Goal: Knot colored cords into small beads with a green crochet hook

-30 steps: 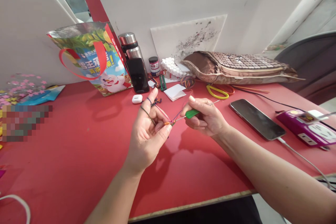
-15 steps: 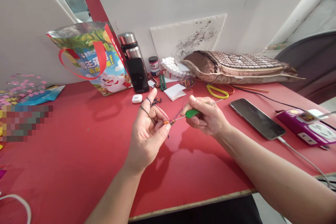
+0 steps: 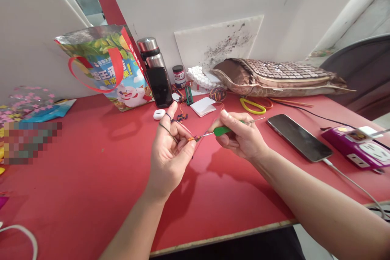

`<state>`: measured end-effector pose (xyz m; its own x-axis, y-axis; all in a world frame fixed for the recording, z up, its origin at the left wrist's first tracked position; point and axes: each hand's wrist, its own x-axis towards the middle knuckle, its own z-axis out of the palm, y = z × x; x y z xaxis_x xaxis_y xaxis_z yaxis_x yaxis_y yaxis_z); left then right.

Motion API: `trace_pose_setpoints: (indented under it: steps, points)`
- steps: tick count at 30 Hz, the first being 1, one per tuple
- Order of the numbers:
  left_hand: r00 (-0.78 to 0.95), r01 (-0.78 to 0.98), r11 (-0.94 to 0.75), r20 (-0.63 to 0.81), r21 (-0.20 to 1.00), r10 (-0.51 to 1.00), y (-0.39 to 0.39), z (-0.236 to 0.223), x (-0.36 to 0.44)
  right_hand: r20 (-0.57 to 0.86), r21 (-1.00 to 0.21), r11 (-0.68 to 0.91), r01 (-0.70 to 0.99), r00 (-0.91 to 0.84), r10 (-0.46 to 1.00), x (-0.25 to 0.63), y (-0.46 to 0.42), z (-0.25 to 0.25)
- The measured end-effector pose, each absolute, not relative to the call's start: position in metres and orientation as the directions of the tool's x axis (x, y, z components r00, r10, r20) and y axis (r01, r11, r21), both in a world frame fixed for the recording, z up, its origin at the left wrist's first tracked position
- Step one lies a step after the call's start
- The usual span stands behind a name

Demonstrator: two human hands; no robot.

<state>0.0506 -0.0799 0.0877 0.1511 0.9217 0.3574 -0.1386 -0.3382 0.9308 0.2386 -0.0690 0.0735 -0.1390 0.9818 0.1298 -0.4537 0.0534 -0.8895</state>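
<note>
My left hand [image 3: 170, 152] pinches a small multicoloured piece of crochet [image 3: 191, 139] between thumb and fingers, and dark yarn [image 3: 167, 128] is looped round its raised index finger. In my right hand [image 3: 239, 134] is a crochet hook [image 3: 222, 131] with a green handle, held like a pen. The hook's thin metal tip reaches left and meets the crochet piece; whether it passes through a stitch is too small to tell. A multicoloured ball of yarn [image 3: 217, 94] lies farther back, and a small dark yarn piece [image 3: 182, 117] rests behind my left hand.
On the red table [image 3: 100, 195] stand a printed bag [image 3: 106, 69], a steel flask [image 3: 152, 55] and a phone [image 3: 159, 87] leaning upright. Yellow-handled scissors [image 3: 252, 106], a charging phone [image 3: 298, 137] and a purple power strip [image 3: 355, 146] lie at the right. Earbud case [image 3: 159, 114] sits behind my left hand.
My left hand has tilted slightly left with the crochet piece. The hook has shifted a little in my right hand, more of its shaft now showing between handle and piece.
</note>
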Motion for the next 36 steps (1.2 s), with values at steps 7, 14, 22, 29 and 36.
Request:
trace_pose_setpoints:
  steps: [7, 14, 22, 29, 36]
  points:
    - [0.1, -0.153, -0.346, 0.363, 0.926, 0.926, -0.081, 0.086, 0.053, 0.116, -0.895, 0.072, -0.44, -0.075, 0.99, 0.237, -0.072, 0.071]
    - [0.032, -0.117, -0.375, 0.381, 0.919, 0.924, -0.08, 0.086, 0.055, 0.127, -0.896, 0.1, -0.433, -0.033, 0.991, 0.232, -0.074, 0.076]
    - [-0.062, -0.099, -0.389, 0.385, 0.916, 0.921, -0.084, 0.083, 0.059, 0.153, -0.896, 0.138, -0.422, -0.003, 0.988, 0.227, -0.08, 0.076]
    - [-0.13, -0.111, -0.42, 0.406, 0.901, 0.905, -0.084, 0.079, 0.061, 0.19, -0.912, 0.184, -0.367, 0.02, 0.982, 0.225, -0.082, 0.073]
    - [-0.186, -0.066, -0.448, 0.431, 0.891, 0.883, -0.085, 0.08, 0.064, 0.29, -0.908, 0.302, -0.289, 0.085, 0.953, 0.214, -0.09, 0.075]
